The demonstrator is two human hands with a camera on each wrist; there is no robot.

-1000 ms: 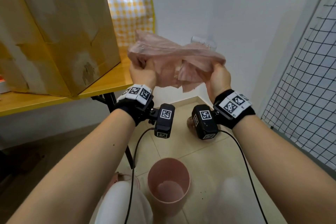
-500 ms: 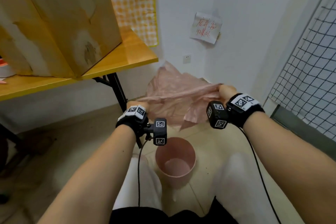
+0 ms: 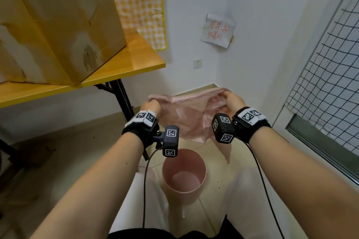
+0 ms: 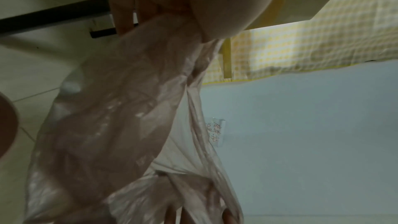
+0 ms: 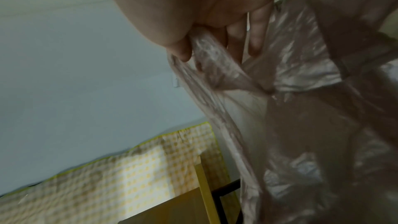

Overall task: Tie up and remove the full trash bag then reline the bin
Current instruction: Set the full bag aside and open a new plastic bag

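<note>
A thin pink plastic liner bag (image 3: 186,118) hangs stretched between both hands, above and beyond the bin. My left hand (image 3: 150,105) grips its left top edge; in the left wrist view the bag (image 4: 120,108) runs out from under the curled fingers (image 4: 122,16). My right hand (image 3: 232,101) pinches the right top edge, thumb and fingers (image 5: 232,40) bunching the film (image 5: 301,108). The pink round bin (image 3: 183,175) stands upright on the floor between my knees, with no liner in it and its bottom showing.
A yellow table (image 3: 124,68) with a black leg (image 3: 124,101) stands left, carrying a big cardboard box (image 3: 58,25). A wire grid panel (image 3: 326,87) lines the right side. A paper note (image 3: 217,31) and a socket (image 3: 197,63) are on the white wall. A pink object (image 3: 144,170) peeks out left of the bin.
Both hands have come down from chest height with the bag and moved apart, spreading its top edge. The view has tilted, so the bin now sits lower and closer under the bag.
</note>
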